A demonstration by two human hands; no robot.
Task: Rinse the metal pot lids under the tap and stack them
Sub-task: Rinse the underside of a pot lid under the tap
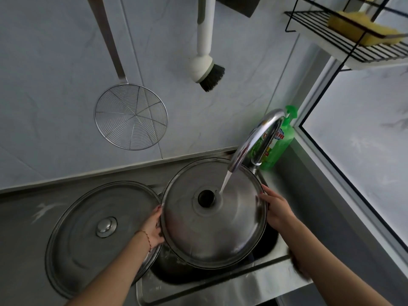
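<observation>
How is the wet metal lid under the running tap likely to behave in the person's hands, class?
The lid is probably slippery: water from the tap runs over its smooth metal. It should stay stiff, being one domed sheet. It may tilt, since the left hand and right hand hold only its opposite rims over the sink.

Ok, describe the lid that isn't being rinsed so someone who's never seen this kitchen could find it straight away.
Start at the steel sink where the tap is running. On the counter to its left lies a big round metal lid, flat and untouched. Unlike the lid under the water, held by both hands, it shows a shiny knob at its centre and stays dry-side.
</observation>
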